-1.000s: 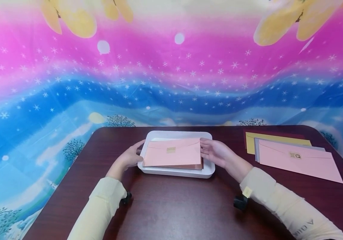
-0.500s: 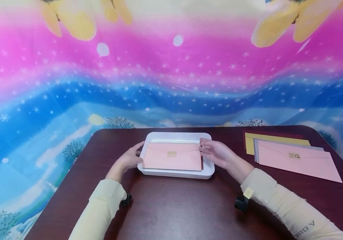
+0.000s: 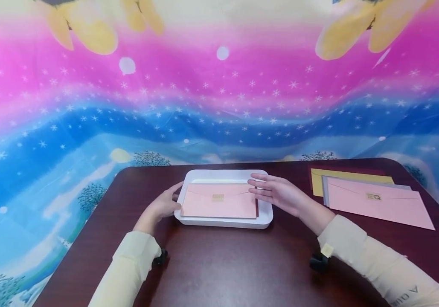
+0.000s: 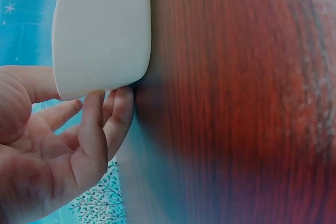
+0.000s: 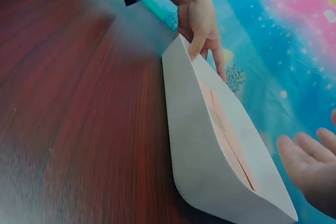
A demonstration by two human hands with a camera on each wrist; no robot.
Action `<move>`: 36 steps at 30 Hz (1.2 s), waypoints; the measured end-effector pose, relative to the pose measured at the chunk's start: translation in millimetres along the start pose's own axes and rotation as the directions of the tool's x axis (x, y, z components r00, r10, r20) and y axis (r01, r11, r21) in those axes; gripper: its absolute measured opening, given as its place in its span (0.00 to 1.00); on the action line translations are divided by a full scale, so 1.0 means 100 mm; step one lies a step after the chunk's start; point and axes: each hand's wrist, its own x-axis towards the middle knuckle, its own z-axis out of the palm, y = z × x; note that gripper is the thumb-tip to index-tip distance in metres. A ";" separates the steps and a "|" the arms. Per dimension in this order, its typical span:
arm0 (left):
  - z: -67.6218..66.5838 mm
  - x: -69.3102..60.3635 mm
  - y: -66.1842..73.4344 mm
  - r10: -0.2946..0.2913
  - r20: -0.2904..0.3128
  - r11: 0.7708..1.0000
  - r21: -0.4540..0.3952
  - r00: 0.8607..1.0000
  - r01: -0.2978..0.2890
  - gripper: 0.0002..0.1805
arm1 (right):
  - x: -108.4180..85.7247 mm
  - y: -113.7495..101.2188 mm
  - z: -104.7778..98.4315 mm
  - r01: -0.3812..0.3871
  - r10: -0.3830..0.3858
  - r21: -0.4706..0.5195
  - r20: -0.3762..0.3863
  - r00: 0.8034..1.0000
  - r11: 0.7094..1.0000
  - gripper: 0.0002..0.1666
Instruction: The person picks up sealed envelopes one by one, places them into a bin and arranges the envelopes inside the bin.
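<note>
A white tray (image 3: 219,222) stands on the table with a pink envelope (image 3: 200,207) lying flat in it, a gold sticker on its flap. A dark edge shows under the envelope at its right end. My left hand (image 3: 161,206) holds the tray's left end. In the left wrist view, the thumb goes over the rim of the tray (image 4: 105,30) and the fingertips touch its outer wall. My right hand (image 3: 282,194) hovers over the tray's right end, fingers extended and holding nothing. The right wrist view shows this hand (image 5: 315,171) apart from the tray (image 5: 184,129).
On the right of the dark wooden table (image 3: 211,264) lies a fanned pile of envelopes: pink (image 3: 396,211) on top, then grey (image 3: 326,192), yellow (image 3: 318,184) and dark red. A printed cloth (image 3: 219,106) hangs behind the table.
The pink envelope has settled flat into the tray, nearer its front. My right hand has let go of its right end, with fingers straightened. My left hand stays at the tray.
</note>
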 end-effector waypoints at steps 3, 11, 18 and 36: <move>0.00 0.00 0.01 0.003 0.000 1.000 0.002 1.000 -0.003 0.50 | -0.04 -0.03 -0.06 0.032 -0.029 -0.062 0.051 0.998 0.998 0.33; 0.00 0.00 0.02 0.001 -0.002 1.000 0.003 1.000 -0.001 0.50 | -0.16 -0.14 -0.21 0.109 -0.090 -0.145 0.131 0.987 0.983 0.34; -0.02 0.02 0.00 -0.005 0.007 1.000 -0.007 1.000 0.005 0.50 | -0.19 -0.28 -0.29 0.160 -0.142 -0.140 0.125 0.982 0.977 0.26; -0.01 0.03 -0.01 -0.008 0.001 1.000 -0.018 1.000 0.008 0.51 | -0.54 -0.55 -0.79 0.241 -0.249 -0.242 -0.003 0.969 0.940 0.20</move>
